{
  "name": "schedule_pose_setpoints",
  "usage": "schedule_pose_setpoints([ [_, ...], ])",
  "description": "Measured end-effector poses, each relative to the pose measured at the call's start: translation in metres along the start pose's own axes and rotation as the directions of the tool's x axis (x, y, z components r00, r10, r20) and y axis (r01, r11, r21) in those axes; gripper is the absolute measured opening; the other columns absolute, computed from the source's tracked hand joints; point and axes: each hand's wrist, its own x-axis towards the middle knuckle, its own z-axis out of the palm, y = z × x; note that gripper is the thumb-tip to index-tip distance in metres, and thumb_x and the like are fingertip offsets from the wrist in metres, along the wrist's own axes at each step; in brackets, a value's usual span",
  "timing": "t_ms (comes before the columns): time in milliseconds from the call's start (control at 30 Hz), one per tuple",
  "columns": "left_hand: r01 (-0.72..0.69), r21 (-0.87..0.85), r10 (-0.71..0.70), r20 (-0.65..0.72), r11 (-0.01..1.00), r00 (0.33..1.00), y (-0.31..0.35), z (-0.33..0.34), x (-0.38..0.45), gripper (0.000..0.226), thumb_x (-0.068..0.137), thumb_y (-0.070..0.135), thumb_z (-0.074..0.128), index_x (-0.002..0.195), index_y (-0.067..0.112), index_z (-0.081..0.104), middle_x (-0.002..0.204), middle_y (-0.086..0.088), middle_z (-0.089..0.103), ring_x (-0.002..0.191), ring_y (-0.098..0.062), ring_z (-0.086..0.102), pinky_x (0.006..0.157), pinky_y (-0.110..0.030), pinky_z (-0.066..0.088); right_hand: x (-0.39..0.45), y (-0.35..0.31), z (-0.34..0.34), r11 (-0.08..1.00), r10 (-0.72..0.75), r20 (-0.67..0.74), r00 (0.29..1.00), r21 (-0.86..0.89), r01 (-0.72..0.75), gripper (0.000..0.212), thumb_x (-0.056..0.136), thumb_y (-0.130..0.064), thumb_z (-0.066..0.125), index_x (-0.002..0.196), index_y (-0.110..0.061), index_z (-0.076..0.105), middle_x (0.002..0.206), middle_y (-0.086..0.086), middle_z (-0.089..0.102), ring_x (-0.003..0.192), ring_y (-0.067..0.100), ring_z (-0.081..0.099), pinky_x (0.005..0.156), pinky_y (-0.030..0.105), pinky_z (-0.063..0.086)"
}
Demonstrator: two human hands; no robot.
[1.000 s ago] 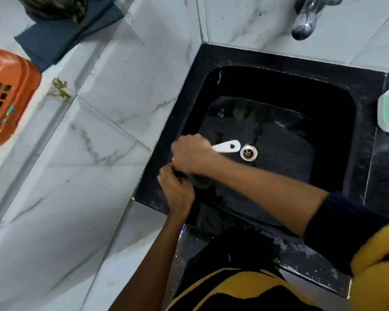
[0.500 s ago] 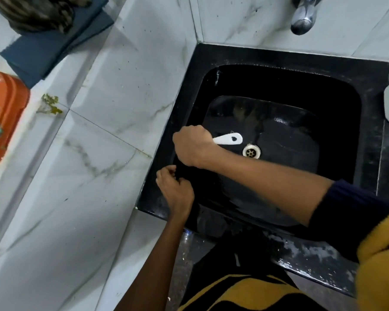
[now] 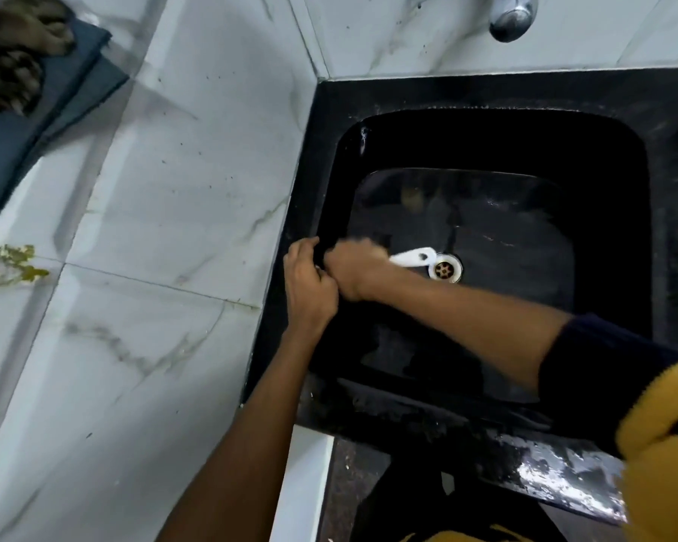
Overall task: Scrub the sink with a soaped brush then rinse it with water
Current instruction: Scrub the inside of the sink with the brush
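1. Black sink (image 3: 642, 213) set in a dark tabletop (image 3: 564, 471), marble tiles to its left.
2. Right hand (image 3: 351, 267) curled tight round a white brush handle (image 3: 411, 258), pressed at the sink's left inner wall; bristles hidden.
3. Handle's free end lying just beside the drain (image 3: 445, 269) on the sink floor.
4. Left hand (image 3: 308, 285) gripping the sink's left rim, fingers curled over the edge, touching the right hand.
5. Tap spout (image 3: 511, 17) above the sink's far edge.
6. Blue cloth (image 3: 36, 123) well left of the sink.
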Motion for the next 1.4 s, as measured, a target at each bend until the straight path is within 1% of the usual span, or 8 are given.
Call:
schedule_pose_setpoints([
  [100,-0.102,0.021,0.101,0.018,0.995,0.995,-0.012,-0.001,0.006,0.061,0.07,-0.015,0.048,0.127,0.001,0.06,0.127,-0.012,0.058,0.117,-0.028,0.053,0.103,-0.026,0.039,0.008,0.005,0.003,1.0,-0.023,0.066,0.998,-0.013,0.023,0.028,0.09,-0.031,0.058,0.113,-0.017,0.064,0.118,0.005,0.064,0.107,0.026,0.063,0.073,0.032,0.042],
  [333,-0.147,-0.055,0.147,-0.008,0.988,0.989,-0.022,0.0,0.01,0.067,0.069,-0.02,0.035,0.125,0.005,0.062,0.124,-0.003,0.057,0.114,-0.02,0.054,0.1,-0.025,0.044,0.102,0.084,-0.067,0.93,0.341,-0.256,0.904,-0.045,-0.364,0.034,0.085,-0.017,0.061,0.119,-0.011,0.066,0.12,0.012,0.065,0.108,0.031,0.064,0.083,0.036,0.051],
  [467,-0.121,-0.125,0.114,-0.065,0.985,0.991,-0.022,0.003,0.016,0.06,0.071,-0.018,0.035,0.117,0.006,0.065,0.115,0.002,0.057,0.106,-0.018,0.058,0.093,-0.024,0.048,0.066,0.03,-0.024,0.991,0.048,-0.175,0.983,-0.115,-0.069,0.034,0.093,-0.018,0.044,0.118,-0.012,0.066,0.118,0.012,0.065,0.105,0.032,0.065,0.078,0.036,0.051],
  [567,-0.112,-0.152,0.095,-0.11,0.982,0.989,-0.022,0.006,0.02,0.05,0.073,-0.016,0.04,0.11,0.006,0.065,0.11,-0.004,0.06,0.1,-0.018,0.059,0.088,-0.029,0.051,0.035,0.005,-0.003,0.988,-0.095,0.003,0.995,-0.12,0.095,0.027,0.085,-0.029,0.059,0.107,-0.016,0.068,0.111,0.007,0.067,0.1,0.027,0.066,0.071,0.033,0.047],
  [767,-0.103,-0.223,0.076,-0.128,0.969,0.989,-0.026,0.008,0.018,0.052,0.077,-0.021,0.039,0.114,0.004,0.066,0.112,-0.007,0.062,0.1,-0.015,0.06,0.089,-0.022,0.048,0.096,0.087,-0.066,0.929,0.365,-0.209,0.907,0.025,-0.368,0.035,0.085,-0.017,0.059,0.119,-0.01,0.065,0.122,0.014,0.064,0.11,0.034,0.063,0.083,0.037,0.051],
  [1000,-0.098,-0.395,0.04,-0.152,0.913,0.988,-0.028,0.005,0.019,0.051,0.062,-0.008,0.038,0.104,-0.003,0.066,0.104,-0.018,0.065,0.096,-0.028,0.063,0.085,-0.042,0.055,0.015,-0.011,-0.017,0.978,-0.165,0.095,0.982,-0.115,0.176,0.024,0.09,-0.023,0.053,0.109,-0.017,0.065,0.114,0.005,0.065,0.102,0.027,0.064,0.07,0.032,0.041],
  [1233,-0.082,-0.399,0.028,-0.14,0.913,0.99,-0.026,0.006,0.017,0.057,0.061,-0.012,0.036,0.108,-0.002,0.068,0.108,-0.016,0.064,0.097,-0.022,0.062,0.089,-0.037,0.053,0.081,0.065,-0.052,0.957,0.261,-0.18,0.949,-0.083,-0.279,0.03,0.089,-0.017,0.056,0.115,-0.009,0.067,0.117,0.013,0.066,0.105,0.036,0.064,0.074,0.036,0.05],
  [1400,-0.046,-0.47,-0.014,-0.125,0.881,0.992,-0.031,0.005,0.019,0.057,0.062,-0.013,0.035,0.105,0.001,0.07,0.108,-0.016,0.066,0.097,-0.02,0.063,0.087,-0.035,0.053,0.009,-0.019,0.012,0.993,-0.119,0.116,0.986,0.004,0.12,0.022,0.087,-0.025,0.058,0.105,-0.016,0.068,0.109,0.005,0.068,0.099,0.025,0.067,0.069,0.03,0.045],
])
